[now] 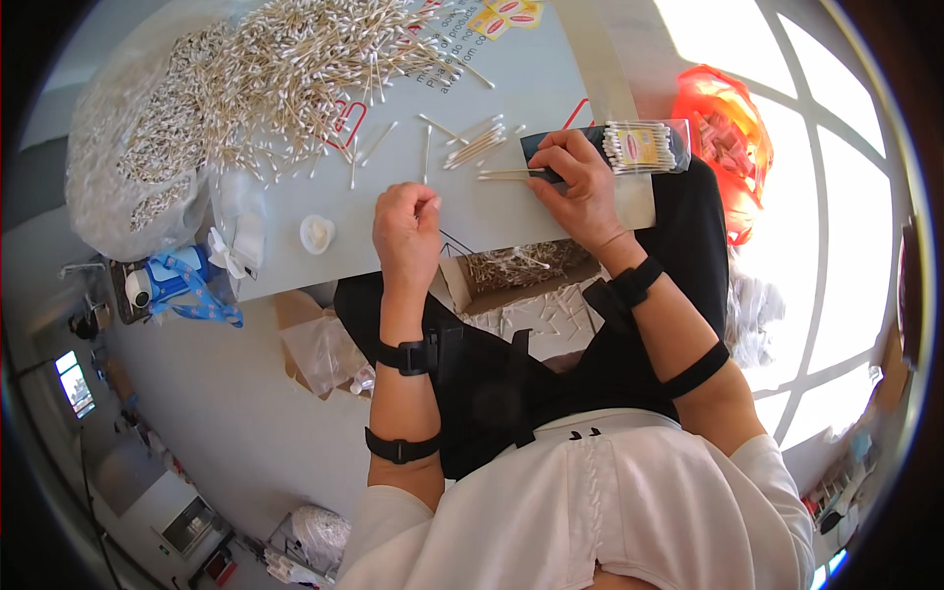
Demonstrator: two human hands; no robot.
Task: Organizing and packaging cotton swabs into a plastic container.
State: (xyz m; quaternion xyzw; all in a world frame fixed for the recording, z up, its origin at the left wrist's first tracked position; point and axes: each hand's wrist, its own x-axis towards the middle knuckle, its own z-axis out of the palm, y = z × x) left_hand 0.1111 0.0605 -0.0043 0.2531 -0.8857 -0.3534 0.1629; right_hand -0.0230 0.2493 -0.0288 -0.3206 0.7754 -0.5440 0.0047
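Observation:
My right hand is closed over the table's right part, with a couple of cotton swabs pinched between thumb and fingers, their tips pointing left. Just beyond its fingers is a clear pack of cotton swabs with a yellow label, on a dark piece at the table's edge. My left hand is curled, thumb against fingers; whatever it may hold is hidden. A single swab lies just past its fingertips. Between the hands, farther off, rests a small bunch of swabs.
A large heap of swabs spreads from a plastic bag at the far left. A small white dish sits near the front edge. Below the table is a cardboard box of swabs. A red bag stands at right.

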